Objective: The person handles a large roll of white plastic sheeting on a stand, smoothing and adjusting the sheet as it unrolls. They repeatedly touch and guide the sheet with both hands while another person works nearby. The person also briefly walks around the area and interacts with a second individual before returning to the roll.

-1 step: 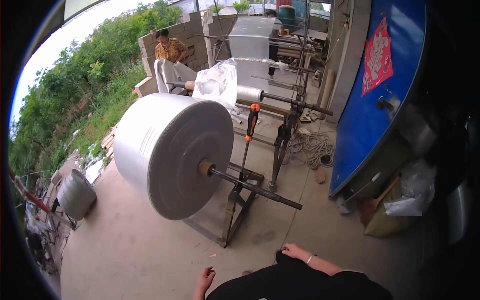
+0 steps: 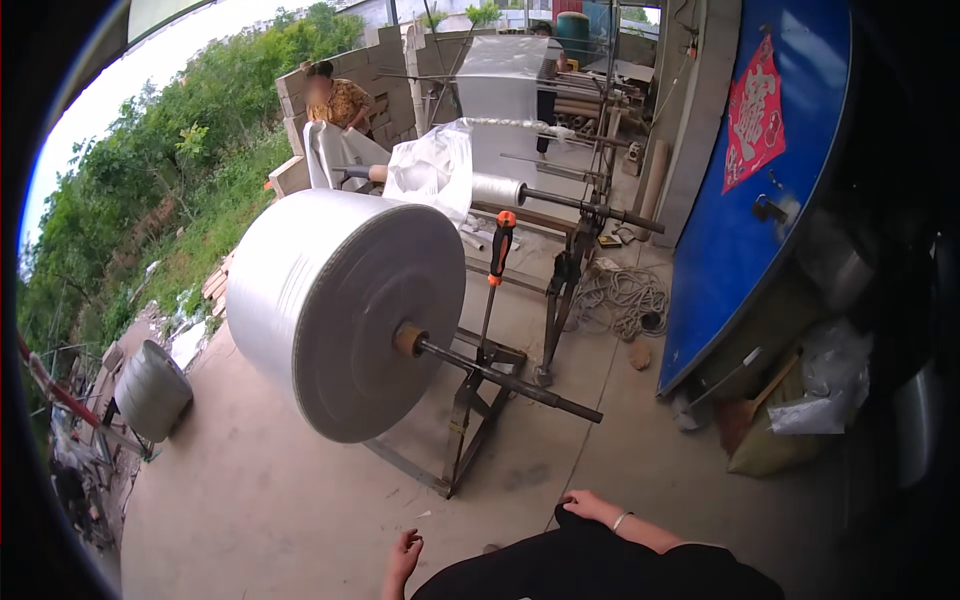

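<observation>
My left hand (image 2: 404, 552) hangs at the lower edge beside my dark-clothed leg, fingers loosely bent and holding nothing visible. My right hand (image 2: 592, 507), with a light band at the wrist, rests fingers outstretched on my black-clad knee (image 2: 572, 522). Ahead of both hands, a big roll of white film (image 2: 285, 290) sits on a dark metal shaft (image 2: 520, 386) through its brown core (image 2: 408, 339). A metal stand (image 2: 462, 425) carries the shaft. Upright by the stand is a screwdriver (image 2: 501, 250) with a black and orange handle. Neither hand touches the roll or the screwdriver.
Behind the roll, a person (image 2: 345, 100) in a patterned top handles white sheeting (image 2: 340, 150). Another person (image 2: 546, 90) stands farther back. Coiled rope (image 2: 630, 300) lies near the blue door (image 2: 745, 240). A smaller wrapped roll (image 2: 152, 390) lies at left.
My left hand has shifted slightly left and up. The person in the patterned top has bent the head a little lower. My right hand stays in place.
</observation>
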The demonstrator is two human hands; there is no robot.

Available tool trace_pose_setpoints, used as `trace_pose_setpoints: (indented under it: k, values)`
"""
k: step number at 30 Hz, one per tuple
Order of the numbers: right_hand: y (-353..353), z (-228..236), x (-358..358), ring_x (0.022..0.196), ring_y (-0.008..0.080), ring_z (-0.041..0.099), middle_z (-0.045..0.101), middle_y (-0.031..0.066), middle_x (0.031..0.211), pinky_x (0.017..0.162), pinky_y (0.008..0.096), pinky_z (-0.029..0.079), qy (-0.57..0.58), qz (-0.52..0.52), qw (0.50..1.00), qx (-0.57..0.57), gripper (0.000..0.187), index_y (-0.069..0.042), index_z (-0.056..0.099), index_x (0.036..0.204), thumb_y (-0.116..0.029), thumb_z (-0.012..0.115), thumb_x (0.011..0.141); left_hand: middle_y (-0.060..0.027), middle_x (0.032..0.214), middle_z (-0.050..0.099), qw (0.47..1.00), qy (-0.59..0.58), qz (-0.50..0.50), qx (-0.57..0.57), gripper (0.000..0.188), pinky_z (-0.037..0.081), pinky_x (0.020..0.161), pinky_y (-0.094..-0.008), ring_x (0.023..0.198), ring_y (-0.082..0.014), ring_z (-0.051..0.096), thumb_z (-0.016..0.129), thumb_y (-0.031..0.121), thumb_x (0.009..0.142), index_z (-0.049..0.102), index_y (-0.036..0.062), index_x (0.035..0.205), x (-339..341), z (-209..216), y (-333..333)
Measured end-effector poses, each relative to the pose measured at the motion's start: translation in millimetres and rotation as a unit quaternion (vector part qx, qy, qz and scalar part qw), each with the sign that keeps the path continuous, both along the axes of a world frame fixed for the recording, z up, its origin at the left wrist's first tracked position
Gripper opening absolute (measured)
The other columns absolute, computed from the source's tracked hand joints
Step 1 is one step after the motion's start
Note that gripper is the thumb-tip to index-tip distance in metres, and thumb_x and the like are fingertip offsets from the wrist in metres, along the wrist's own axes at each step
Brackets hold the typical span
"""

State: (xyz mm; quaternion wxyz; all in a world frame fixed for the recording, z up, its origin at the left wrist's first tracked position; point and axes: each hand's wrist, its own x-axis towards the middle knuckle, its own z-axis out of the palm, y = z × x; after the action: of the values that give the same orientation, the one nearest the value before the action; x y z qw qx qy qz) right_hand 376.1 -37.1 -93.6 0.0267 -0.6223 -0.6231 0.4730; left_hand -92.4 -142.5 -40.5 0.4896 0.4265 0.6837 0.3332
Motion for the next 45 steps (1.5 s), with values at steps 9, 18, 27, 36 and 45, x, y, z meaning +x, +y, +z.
trace_pose_setpoints:
  k: [9, 18, 27, 36, 45]
  values:
    - [16.4, -66.3, 160.1, 0.09, 0.022, 0.069, 0.071, 0.012, 0.098, 0.084, 0.0347, 0.052, -0.026, -0.055, 0.993, -0.098, 0.04, -0.004, 0.064, 0.117, -0.028, 0.067, 0.084, -0.0113, 0.107, 0.068, 0.883, 0.064, 0.309, -0.347, 0.042, 0.049, 0.071, -0.0296, 0.087, -0.0178, 0.067, 0.056, 0.024, 0.092, 0.05, 0.002, 0.128, -2.2, -60.8, -47.9]
    - [83.7, -55.5, 400.5, 0.064, 0.0149, 0.067, 0.068, 0.0078, 0.085, 0.051, 0.0259, 0.05, 0.004, -0.313, 0.937, -0.156, 0.038, 0.003, 0.059, 0.118, -0.015, 0.062, 0.085, -0.0096, 0.109, 0.068, 0.95, 0.063, -0.087, -0.295, 0.047, 0.05, 0.076, -0.0299, 0.091, -0.0178, 0.067, 0.058, 0.028, 0.093, 0.049, 0.0011, 0.131, 252.0, -116.8, 58.3]
    - [102.2, -75.2, 517.1, 0.06, 0.0166, 0.065, 0.067, 0.008, 0.08, 0.051, 0.0299, 0.051, -0.003, -0.442, 0.884, -0.15, 0.026, 0.001, 0.057, 0.107, -0.014, 0.061, 0.086, -0.0127, 0.103, 0.069, 0.978, 0.005, -0.089, -0.19, 0.047, 0.05, 0.086, -0.0324, 0.094, -0.0195, 0.066, 0.062, 0.033, 0.09, 0.056, 0.0031, 0.126, 390.8, -33.9, 217.5]
    - [189.8, -40.2, 484.7, 0.07, 0.0167, 0.068, 0.069, 0.0102, 0.083, 0.063, 0.0297, 0.053, -0.003, -0.201, 0.966, -0.16, 0.041, 0.002, 0.059, 0.119, -0.017, 0.066, 0.084, -0.0188, 0.106, 0.068, 0.95, 0.141, -0.104, -0.258, 0.044, 0.05, 0.089, -0.0386, 0.101, -0.0316, 0.065, 0.062, 0.035, 0.086, 0.064, 0.0047, 0.117, 404.4, -94.3, 264.5]
    - [379.7, -19.5, 521.4, 0.073, 0.0205, 0.069, 0.07, 0.0154, 0.093, 0.07, 0.0329, 0.055, -0.102, -0.127, 0.98, -0.115, 0.039, 0.002, 0.062, 0.117, -0.019, 0.065, 0.084, -0.0165, 0.101, 0.069, 0.983, 0.056, -0.011, -0.175, 0.04, 0.051, 0.083, -0.0337, 0.09, -0.024, 0.067, 0.061, 0.024, 0.087, 0.061, -0.0003, 0.118, 438.1, -96.7, 441.4]
